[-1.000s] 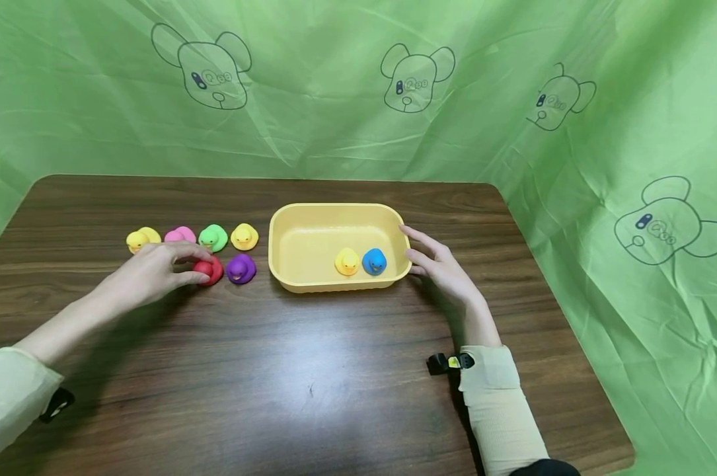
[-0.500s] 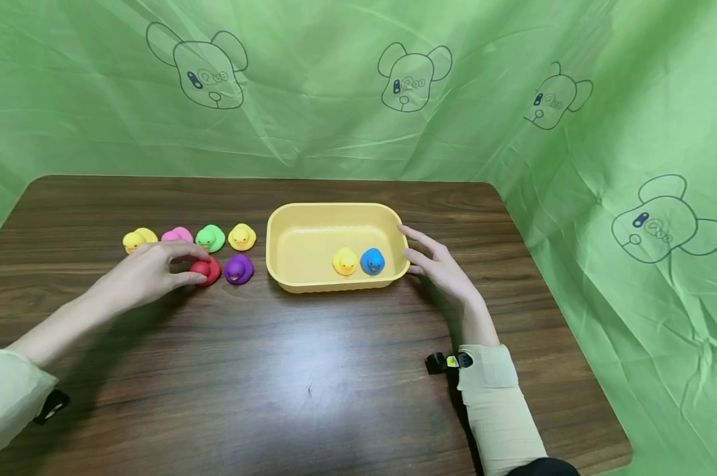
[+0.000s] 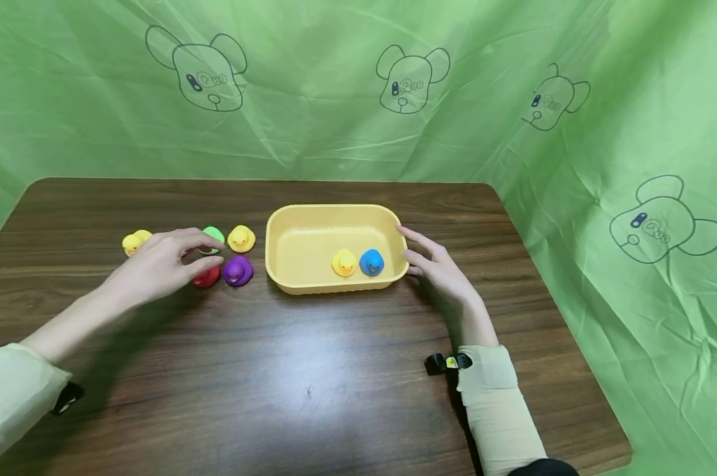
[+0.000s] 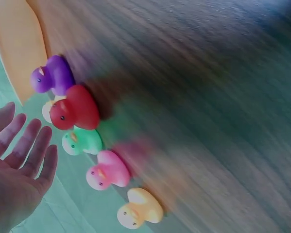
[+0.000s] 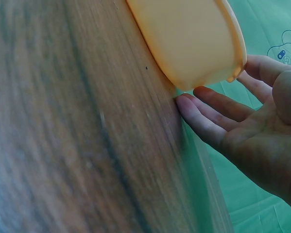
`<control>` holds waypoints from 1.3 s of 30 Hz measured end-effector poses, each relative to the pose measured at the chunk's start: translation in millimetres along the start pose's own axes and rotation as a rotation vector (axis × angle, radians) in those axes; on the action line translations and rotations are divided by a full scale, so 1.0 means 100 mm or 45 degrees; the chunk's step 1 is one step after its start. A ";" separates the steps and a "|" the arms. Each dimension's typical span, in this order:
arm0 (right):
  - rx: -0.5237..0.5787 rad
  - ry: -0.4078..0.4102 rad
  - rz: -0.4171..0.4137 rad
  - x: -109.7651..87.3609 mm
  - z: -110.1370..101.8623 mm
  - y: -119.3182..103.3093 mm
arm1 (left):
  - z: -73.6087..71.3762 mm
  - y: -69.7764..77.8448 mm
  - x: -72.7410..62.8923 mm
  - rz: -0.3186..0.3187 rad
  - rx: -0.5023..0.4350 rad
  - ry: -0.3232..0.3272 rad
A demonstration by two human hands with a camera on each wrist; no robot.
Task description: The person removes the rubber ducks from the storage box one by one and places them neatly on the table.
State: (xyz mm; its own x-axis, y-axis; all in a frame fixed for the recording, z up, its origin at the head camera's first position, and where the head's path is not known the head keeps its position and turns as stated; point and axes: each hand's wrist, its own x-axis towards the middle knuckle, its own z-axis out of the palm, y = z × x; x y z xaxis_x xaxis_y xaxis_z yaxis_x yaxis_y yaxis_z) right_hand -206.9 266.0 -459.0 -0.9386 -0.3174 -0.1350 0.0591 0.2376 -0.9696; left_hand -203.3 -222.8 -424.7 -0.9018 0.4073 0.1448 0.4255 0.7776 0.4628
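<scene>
My left hand (image 3: 162, 264) hovers over the toy ducks with fingers spread, holding nothing. Below it, partly covered, is the red duck (image 4: 79, 109); the purple duck (image 3: 238, 271) sits just right of it. Behind them stand a green duck (image 4: 84, 141) and a yellow duck (image 3: 242, 238). The pink duck (image 4: 109, 171) is hidden by the hand in the head view. Another yellow duck (image 3: 133, 243) lies at the far left. With extended fingers, my right hand (image 3: 444, 268) touches the right end of the yellow tray (image 3: 316, 289). Inside are a yellow duck (image 3: 344, 263) and a blue duck (image 3: 372, 262).
The dark wooden table (image 3: 334, 396) extends in front of the tray toward me. A green cloth (image 3: 316, 86) with bear-head outlines hangs behind the table and along its right side.
My left hand has let go of the red duck, its fingers spreading and shifting slightly right above it. The red duck stays on the table. My right hand keeps its place at the tray.
</scene>
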 end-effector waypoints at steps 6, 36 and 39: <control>-0.006 -0.005 0.003 0.00 0.00 -0.01 | 0.00 0.12 0.07 0.015 -0.045 0.011; -0.014 -0.011 0.003 0.01 -0.01 0.01 | 0.43 0.83 0.69 0.143 -0.317 -0.002; -0.009 -0.010 0.006 0.00 -0.01 0.01 | 0.49 0.87 0.73 0.156 -0.343 -0.018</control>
State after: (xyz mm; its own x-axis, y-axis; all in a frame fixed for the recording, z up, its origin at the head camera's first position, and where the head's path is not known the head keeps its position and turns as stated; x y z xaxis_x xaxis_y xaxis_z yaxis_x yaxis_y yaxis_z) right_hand -207.6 267.4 -459.4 -0.9357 -0.3235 -0.1409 0.0608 0.2456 -0.9675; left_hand -228.4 -102.1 -416.3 -0.8430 0.4982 0.2028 0.4940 0.5680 0.6583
